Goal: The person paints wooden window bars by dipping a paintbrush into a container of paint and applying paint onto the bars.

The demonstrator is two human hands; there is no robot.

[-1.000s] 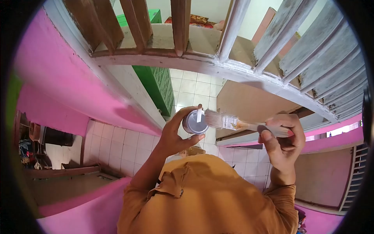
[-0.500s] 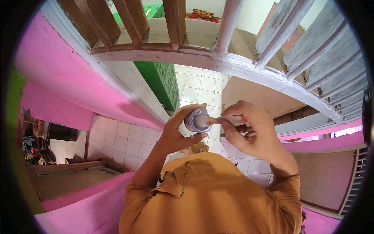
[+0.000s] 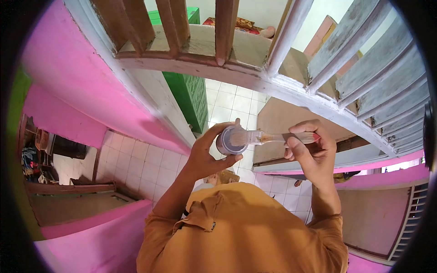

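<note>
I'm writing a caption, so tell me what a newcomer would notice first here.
Probably the brush in the right hand, its bristles over the can in the left hand. Above them run slats, brown at left, whitish at right. The pink wall glows at left.

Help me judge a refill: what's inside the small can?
Inside the can, a greyish surface, likely paint, shows beside the brush bristles. What lies beneath the bristles is covered, and the depth can't be told.

The person wears a loose orange-brown shirt (image 3: 255, 227) with short sleeves (image 3: 157, 230) and a chest pocket (image 3: 205, 211).
</note>
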